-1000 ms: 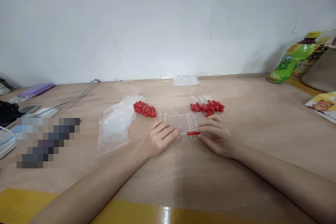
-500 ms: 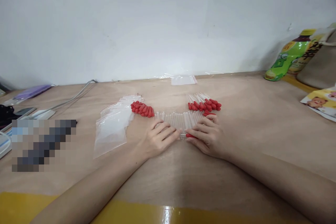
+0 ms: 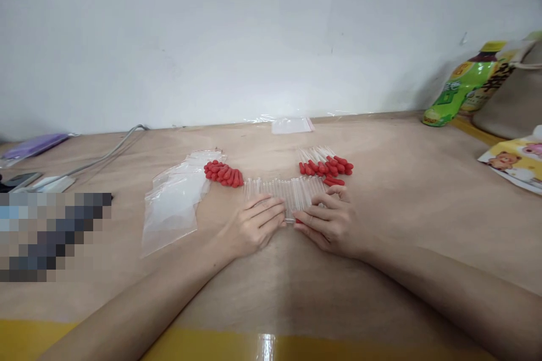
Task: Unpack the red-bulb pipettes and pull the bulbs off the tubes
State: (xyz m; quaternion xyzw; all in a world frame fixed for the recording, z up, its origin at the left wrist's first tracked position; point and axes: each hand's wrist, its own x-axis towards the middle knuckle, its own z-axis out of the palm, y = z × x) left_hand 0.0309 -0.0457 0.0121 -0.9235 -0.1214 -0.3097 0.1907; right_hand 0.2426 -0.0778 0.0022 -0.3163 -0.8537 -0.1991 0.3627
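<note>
Between my hands a clear thin tube (image 3: 290, 220) lies crosswise, with a red rubber bulb (image 3: 298, 221) at its right end. My left hand (image 3: 256, 225) is closed, its fingertips around the tube's left part, which they hide. The thumb and fingers of my right hand (image 3: 332, 223) pinch the bulb and cover most of it. Just beyond both hands is a row of clear tubes (image 3: 292, 189), side by side. Loose red bulbs (image 3: 223, 173) are heaped at its left end. Behind its right end lie several red-topped droppers (image 3: 326, 166) with pale tips pointing away.
Overlapping clear zip bags (image 3: 171, 208) lie left of the bulbs, and another small bag (image 3: 292, 125) is by the wall. A grey cable (image 3: 108, 157) and a purple packet (image 3: 36, 145) are far left. A green bottle (image 3: 461, 87) and a printed packet (image 3: 510, 161) stand right.
The view has shifted slightly, moving the whole scene a little left. Less of the red bulb shows at my right fingertips. Both hands keep nearly the same place.
</note>
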